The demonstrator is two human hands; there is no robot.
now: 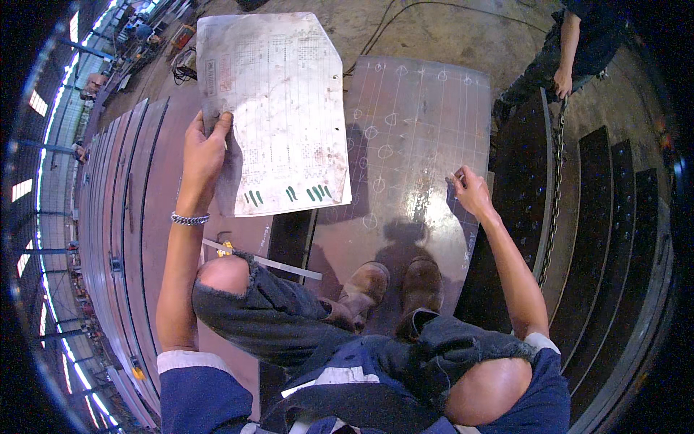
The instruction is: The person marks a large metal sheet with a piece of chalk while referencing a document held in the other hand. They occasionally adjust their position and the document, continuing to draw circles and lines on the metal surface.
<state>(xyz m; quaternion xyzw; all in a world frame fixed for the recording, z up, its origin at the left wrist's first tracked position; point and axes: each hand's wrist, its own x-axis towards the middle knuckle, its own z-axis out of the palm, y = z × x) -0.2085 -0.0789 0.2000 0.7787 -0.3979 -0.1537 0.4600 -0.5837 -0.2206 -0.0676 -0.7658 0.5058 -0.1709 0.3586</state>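
As left fingers (223,124) pinch paper (289,116) | long axis away | right fingers (463,173) curled, hold unclear

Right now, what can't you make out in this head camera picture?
All in the head view:
- Most fingers of the left hand: hidden behind the paper.
- The paper's fine print: too small and blurred.
- What the right hand pinches, if anything: too small.
- Part of the marked plate: covered by the boots.
- The co-worker's head: cut off by the top edge.

Smudged printed sheets (285,123), apparently layered
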